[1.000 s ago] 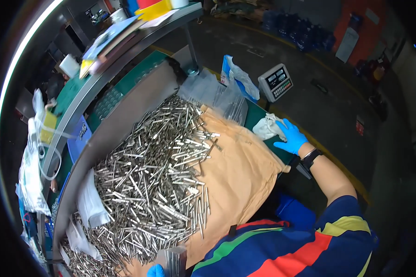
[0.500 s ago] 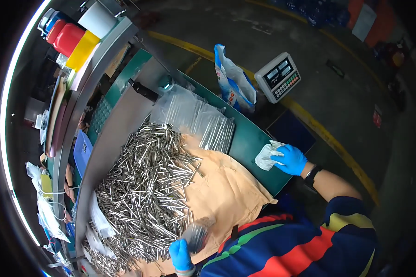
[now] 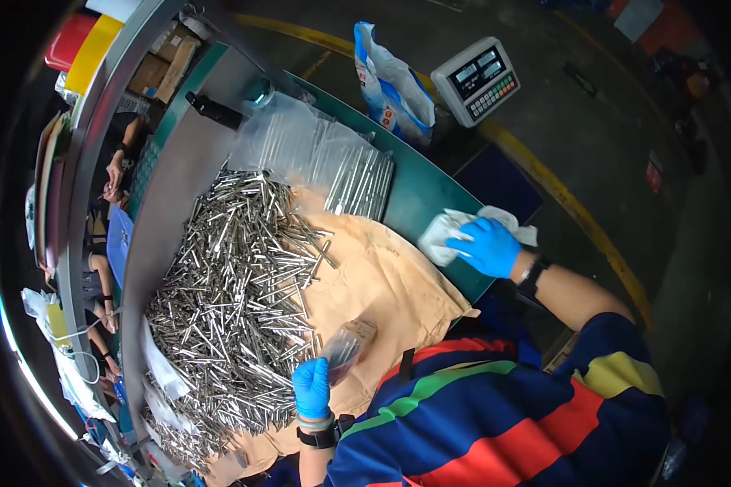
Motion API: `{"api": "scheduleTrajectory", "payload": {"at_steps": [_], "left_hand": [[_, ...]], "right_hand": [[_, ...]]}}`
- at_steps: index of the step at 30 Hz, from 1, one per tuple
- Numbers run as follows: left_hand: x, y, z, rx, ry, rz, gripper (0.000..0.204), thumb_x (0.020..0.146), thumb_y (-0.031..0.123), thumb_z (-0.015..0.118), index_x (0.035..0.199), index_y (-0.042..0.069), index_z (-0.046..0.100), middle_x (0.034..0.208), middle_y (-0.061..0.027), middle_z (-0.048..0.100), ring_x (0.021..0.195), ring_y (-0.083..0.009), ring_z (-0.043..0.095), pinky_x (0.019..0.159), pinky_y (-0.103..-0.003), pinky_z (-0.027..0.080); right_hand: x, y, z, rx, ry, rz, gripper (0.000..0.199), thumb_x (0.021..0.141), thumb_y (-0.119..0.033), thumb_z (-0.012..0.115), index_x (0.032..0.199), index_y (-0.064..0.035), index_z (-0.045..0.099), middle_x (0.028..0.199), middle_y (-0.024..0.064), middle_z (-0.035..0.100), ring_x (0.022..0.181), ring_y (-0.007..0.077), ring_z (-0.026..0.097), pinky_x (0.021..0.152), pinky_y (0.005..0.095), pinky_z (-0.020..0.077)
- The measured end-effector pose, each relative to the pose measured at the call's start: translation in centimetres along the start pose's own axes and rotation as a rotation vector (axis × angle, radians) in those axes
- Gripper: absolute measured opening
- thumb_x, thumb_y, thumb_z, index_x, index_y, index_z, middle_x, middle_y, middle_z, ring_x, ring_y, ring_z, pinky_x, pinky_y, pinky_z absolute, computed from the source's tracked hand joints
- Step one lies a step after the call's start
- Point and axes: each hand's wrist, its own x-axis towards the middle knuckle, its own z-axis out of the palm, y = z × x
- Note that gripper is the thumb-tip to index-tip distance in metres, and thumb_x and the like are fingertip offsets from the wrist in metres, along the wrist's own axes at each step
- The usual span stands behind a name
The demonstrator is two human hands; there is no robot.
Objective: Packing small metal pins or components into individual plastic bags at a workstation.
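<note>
My left hand (image 3: 311,388), in a blue glove, is closed on a small clear plastic bag (image 3: 345,353) above brown paper (image 3: 382,268). Something reddish shows through the bag, too blurred to make out. My right hand (image 3: 491,246), also gloved in blue, grips a crumpled white cloth (image 3: 439,237) on the green tabletop (image 3: 418,191). Part of the cloth sticks out past the fingers. A big heap of short, thin metal rods (image 3: 235,300) lies to the left, partly on the paper. Clear bags packed with such rods (image 3: 361,183) lie beyond it.
A scale display (image 3: 475,81) stands past the table's far edge, near a blue and white sack (image 3: 390,89). A black tool handle (image 3: 211,109) rests by the metal rim at the far left. Other people's hands (image 3: 114,183) show beyond the shelf at left.
The view has shifted, so the scene sits higher and further left. My left hand has risen with the plastic bag, showing more forearm. The cloth under my right hand is more spread out.
</note>
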Motion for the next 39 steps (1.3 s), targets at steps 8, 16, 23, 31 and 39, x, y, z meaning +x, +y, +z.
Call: {"api": "scheduleTrajectory", "payload": {"at_steps": [8, 16, 23, 31, 39], "left_hand": [[0.5, -1.6, -2.6, 0.030, -0.136, -0.007, 0.020, 0.088, 0.017, 0.060, 0.074, 0.004, 0.063, 0.069, 0.0036, 0.058, 0.064, -0.0067, 0.047, 0.061, -0.022, 0.041], [1.0, 0.7, -0.3, -0.066, 0.001, -0.058, 0.024, 0.089, 0.015, 0.059, 0.067, 0.005, 0.058, 0.062, 0.0068, 0.048, 0.058, -0.0058, 0.039, 0.053, -0.023, 0.034], [1.1, -0.9, -2.7, 0.085, -0.030, -0.023, 0.021, 0.090, 0.017, 0.057, 0.074, 0.004, 0.063, 0.068, 0.0055, 0.055, 0.063, -0.0057, 0.044, 0.057, -0.023, 0.037], [1.3, 0.5, -0.7, 0.000, -0.013, -0.033, 0.023, 0.091, 0.026, 0.057, 0.077, 0.008, 0.062, 0.071, 0.0067, 0.054, 0.064, -0.0051, 0.042, 0.058, -0.021, 0.036], [1.4, 0.4, -0.5, -0.033, 0.012, -0.077, 0.024, 0.091, 0.026, 0.057, 0.082, 0.005, 0.064, 0.072, 0.0049, 0.057, 0.066, -0.0057, 0.045, 0.059, -0.022, 0.038]], "right_hand": [[-3.3, -2.5, -0.6, -0.183, 0.036, 0.131, 0.032, 0.083, -0.023, 0.054, 0.115, -0.0228, 0.059, 0.102, 0.0060, 0.057, 0.088, 0.0268, 0.053, 0.073, 0.0408, 0.0445], [10.2, 4.2, 2.7, -0.257, 0.197, 0.216, 0.037, 0.089, -0.030, 0.046, 0.125, -0.0200, 0.051, 0.109, 0.0134, 0.054, 0.099, 0.0322, 0.051, 0.077, 0.0414, 0.0442], [0.7, 2.3, 0.3, -0.181, 0.046, 0.289, 0.044, 0.086, -0.030, 0.049, 0.129, -0.0204, 0.047, 0.115, 0.0161, 0.053, 0.093, 0.0327, 0.054, 0.073, 0.0419, 0.0463], [-3.6, 0.8, -0.9, -0.137, 0.026, 0.274, 0.043, 0.080, -0.024, 0.055, 0.121, -0.0139, 0.053, 0.108, 0.0144, 0.056, 0.093, 0.0324, 0.055, 0.073, 0.0415, 0.0483], [9.5, 2.8, 0.8, -0.154, -0.009, 0.370, 0.040, 0.085, -0.022, 0.048, 0.124, -0.0149, 0.050, 0.107, 0.0140, 0.057, 0.091, 0.0286, 0.057, 0.071, 0.0378, 0.0488]]}}
